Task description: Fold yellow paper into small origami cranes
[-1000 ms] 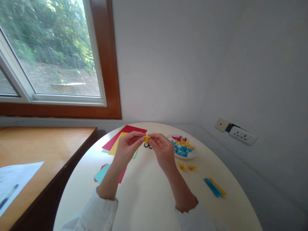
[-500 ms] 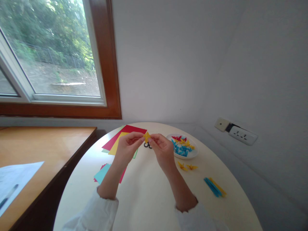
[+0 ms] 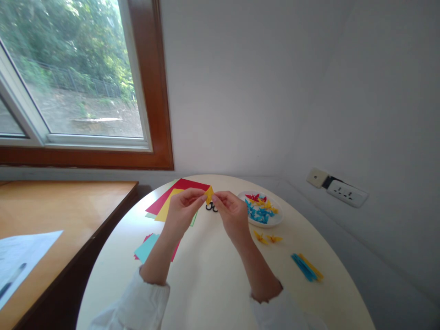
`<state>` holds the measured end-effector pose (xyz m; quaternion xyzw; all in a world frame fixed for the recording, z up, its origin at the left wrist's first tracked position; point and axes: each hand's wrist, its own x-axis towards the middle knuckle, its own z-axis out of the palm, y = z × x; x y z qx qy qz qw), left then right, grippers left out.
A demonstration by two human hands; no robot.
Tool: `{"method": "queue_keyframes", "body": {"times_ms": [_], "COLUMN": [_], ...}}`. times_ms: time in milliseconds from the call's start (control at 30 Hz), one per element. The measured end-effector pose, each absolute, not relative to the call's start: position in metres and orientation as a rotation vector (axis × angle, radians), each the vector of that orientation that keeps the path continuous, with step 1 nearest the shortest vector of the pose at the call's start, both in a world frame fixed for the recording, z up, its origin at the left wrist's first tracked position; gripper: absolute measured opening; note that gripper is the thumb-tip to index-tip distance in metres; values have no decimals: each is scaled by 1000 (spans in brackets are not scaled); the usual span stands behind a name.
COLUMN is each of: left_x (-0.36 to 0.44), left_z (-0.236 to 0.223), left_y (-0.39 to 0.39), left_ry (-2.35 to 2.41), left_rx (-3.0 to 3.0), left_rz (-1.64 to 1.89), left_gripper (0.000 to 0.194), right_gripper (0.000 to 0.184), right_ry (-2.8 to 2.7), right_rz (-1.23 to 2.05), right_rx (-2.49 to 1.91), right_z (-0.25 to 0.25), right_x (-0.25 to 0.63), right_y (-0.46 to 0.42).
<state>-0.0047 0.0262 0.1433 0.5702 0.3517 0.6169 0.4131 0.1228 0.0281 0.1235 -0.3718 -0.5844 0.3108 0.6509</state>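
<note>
A small folded piece of yellow origami paper (image 3: 209, 194) is held up over the far part of the round table. My left hand (image 3: 183, 210) pinches its left side between thumb and fingers. On its right edge, my right hand (image 3: 232, 212) also has thumb and fingertips closed. Just below the paper, the black handles of what look like scissors (image 3: 211, 207) show between my hands; the rest of them is hidden. Two yellow paper cranes (image 3: 268, 238) lie to the right of my right wrist.
A white plate (image 3: 282, 215) with red, yellow and blue paper cranes stands at the right. Blue and yellow strips (image 3: 305, 267) lie nearer. Coloured paper sheets (image 3: 165, 205) and smaller squares (image 3: 147, 249) are on the left. A wooden desk (image 3: 85, 201) adjoins the round table (image 3: 213, 284).
The yellow paper has been turned slightly between my fingertips, now showing a smoother, flatter face. Both hands stay in nearly the same place.
</note>
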Motion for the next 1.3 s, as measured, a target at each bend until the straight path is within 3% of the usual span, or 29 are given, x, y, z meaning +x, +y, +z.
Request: {"method": "queue_keyframes", "body": {"times_ms": [567,867,1300], "left_x": [-4,-8,1], "left_z": [143,148,148], "left_y": [27,22,19], "left_ry": [971,882,817], "left_rx": [1562,1688,1614], "left_rz": [1444,1127,1032], "left_gripper": [25,26,44], "right_gripper": [17,41,43], "right_ry": [-1372,-1588,-1526], "right_rz": [698,741,714], "right_rx": [-829,-895,-819], "right_z": [128,137,135], "right_x": [124,134,129], "right_y": [26,22,20]}}
